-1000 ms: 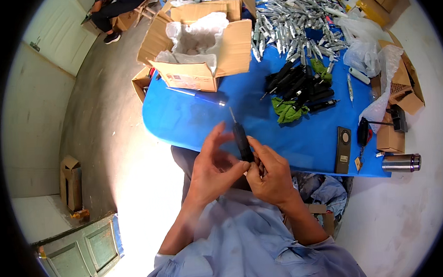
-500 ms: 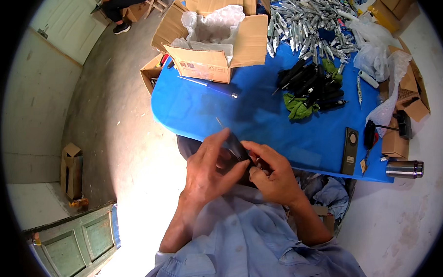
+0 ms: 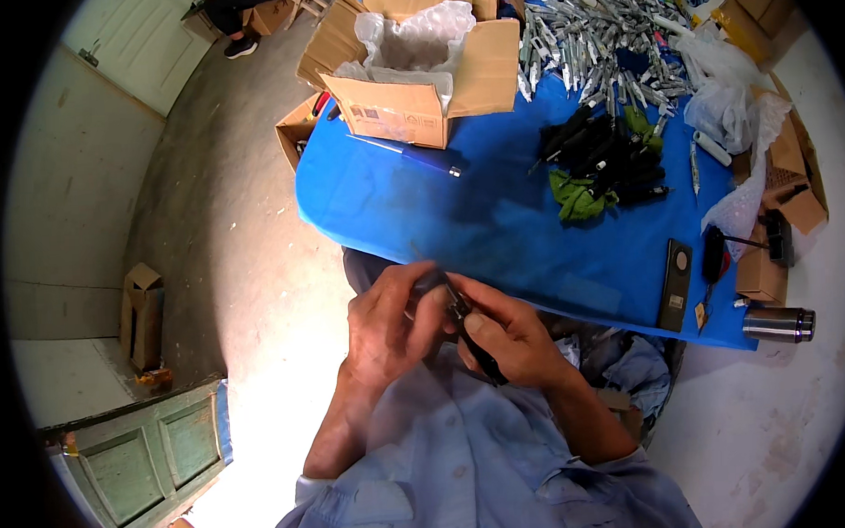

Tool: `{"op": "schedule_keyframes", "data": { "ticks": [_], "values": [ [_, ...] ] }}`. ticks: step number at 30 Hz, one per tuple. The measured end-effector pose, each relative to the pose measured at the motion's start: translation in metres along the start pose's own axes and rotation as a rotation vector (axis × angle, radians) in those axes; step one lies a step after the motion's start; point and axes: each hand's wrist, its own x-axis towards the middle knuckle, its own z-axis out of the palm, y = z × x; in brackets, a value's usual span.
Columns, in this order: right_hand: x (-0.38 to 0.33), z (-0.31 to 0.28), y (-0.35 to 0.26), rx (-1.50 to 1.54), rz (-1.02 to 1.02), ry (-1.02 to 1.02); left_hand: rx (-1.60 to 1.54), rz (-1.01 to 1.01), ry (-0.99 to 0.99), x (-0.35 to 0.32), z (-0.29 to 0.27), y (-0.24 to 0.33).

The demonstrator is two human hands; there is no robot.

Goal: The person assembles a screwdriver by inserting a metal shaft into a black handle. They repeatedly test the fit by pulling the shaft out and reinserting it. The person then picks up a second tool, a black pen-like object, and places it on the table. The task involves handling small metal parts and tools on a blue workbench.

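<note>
Black tool [image 3: 483,358]: it slanted between my two hands, above my lap, just short of the table edge.
Right hand [image 3: 516,343]: my thumb and fingers pinched its barrel.
Left hand [image 3: 385,323]: my fingers curled closed about its forward end.
Handling: I judged it light and stiff, perhaps slick; mid-barrel seemed the surest hold.
Forward end: blurred and mostly behind my left fingers; I couldn't make out its tip.
Blue table [image 3: 496,233]: black tools [image 3: 593,149] overlapped there, hard to separate; the silvery pile [image 3: 610,48] ran past the upper edge.
</note>
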Motion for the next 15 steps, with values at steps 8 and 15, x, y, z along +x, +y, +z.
{"op": "schedule_keyframes", "data": {
  "ticks": [8,15],
  "values": [
    [-0.001,-0.001,0.01,-0.088,-0.049,0.002,-0.281,-0.308,0.146,-0.014,0.014,-0.003],
    [-0.004,0.005,0.017,-0.176,-0.06,-0.006,-0.571,-0.531,0.286,-0.009,0.016,-0.008]
  ]
}}
